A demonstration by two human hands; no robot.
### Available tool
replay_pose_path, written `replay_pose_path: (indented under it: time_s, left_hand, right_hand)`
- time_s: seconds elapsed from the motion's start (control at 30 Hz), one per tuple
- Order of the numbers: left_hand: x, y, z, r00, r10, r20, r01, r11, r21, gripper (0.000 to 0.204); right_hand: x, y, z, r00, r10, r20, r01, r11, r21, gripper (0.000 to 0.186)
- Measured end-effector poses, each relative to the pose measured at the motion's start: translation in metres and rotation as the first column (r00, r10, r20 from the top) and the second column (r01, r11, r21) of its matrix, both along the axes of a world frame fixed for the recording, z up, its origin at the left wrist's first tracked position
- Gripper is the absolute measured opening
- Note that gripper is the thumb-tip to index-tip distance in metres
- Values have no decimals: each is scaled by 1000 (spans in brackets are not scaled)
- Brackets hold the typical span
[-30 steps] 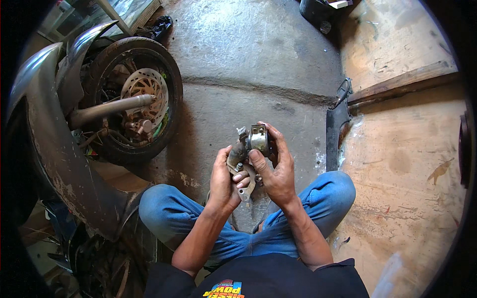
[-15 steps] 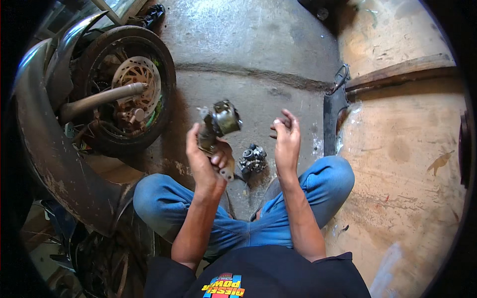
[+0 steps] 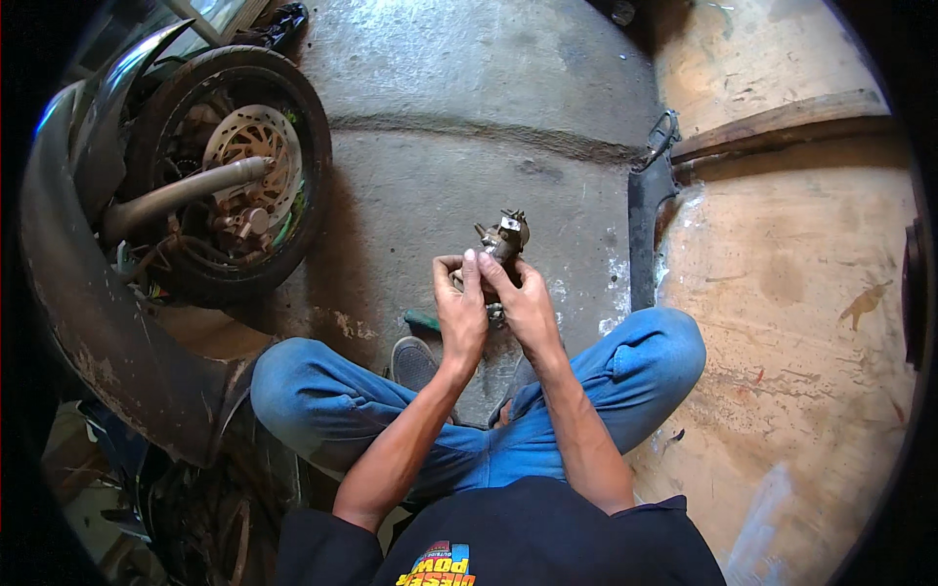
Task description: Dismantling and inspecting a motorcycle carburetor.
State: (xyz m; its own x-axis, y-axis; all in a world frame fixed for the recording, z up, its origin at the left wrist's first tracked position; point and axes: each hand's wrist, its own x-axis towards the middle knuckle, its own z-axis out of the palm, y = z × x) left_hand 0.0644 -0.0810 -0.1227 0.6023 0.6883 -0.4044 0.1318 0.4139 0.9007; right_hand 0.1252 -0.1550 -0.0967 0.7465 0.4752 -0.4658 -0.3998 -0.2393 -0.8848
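In front of my knees I hold a grimy metal engine part [image 3: 503, 239] with both hands. It looks like a carburetor or throttle body, though its exact kind is unclear. My left hand [image 3: 461, 303] grips its near-left side, the thumb up against the metal. From the right, my right hand [image 3: 526, 308] closes on it, thumb and fingers pressed to the body. The two thumbs nearly meet. Below the hands, a second small metal part [image 3: 495, 312] on the concrete is mostly hidden.
A motorcycle front wheel [image 3: 318, 166] with brake disc and fork leg stands at left, beside a dark scuffed body panel [image 3: 73, 283]. Wooden boards [image 3: 782, 225] lie at right, edged by a black plastic strip [image 3: 642, 234]. A green object [image 3: 421, 320] rests near my shoe [image 3: 414, 361].
My right hand, free before, has moved left and taken hold of the engine part. My left hand has moved right with it, and the part has turned.
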Motion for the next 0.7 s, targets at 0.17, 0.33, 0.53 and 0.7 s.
replay_pose_path:
  time_s: [0.17, 0.33, 0.53, 0.7]
  left_hand:
    - [4, -2, 23, 988, -143, 64, 143, 990, 3, 62]
    - [8, 16, 44, 947, -197, 255, 236, 963, -130, 69]
    - [16, 40, 27, 997, -71, 34, 69, 996, 62, 64]
    - [18, 34, -6, 989, -147, -2, 142, 960, -241, 60]
  right_hand:
    - [5, -4, -5, 980, -164, 115, 170, 985, -40, 51]
    - [12, -3, 11, 947, -321, 9, 309, 920, 242, 43]
    - [16, -8, 30, 947, -296, -122, 320, 872, 370, 40]
    - [11, -9, 25, 955, -274, -113, 296, 877, 379, 41]
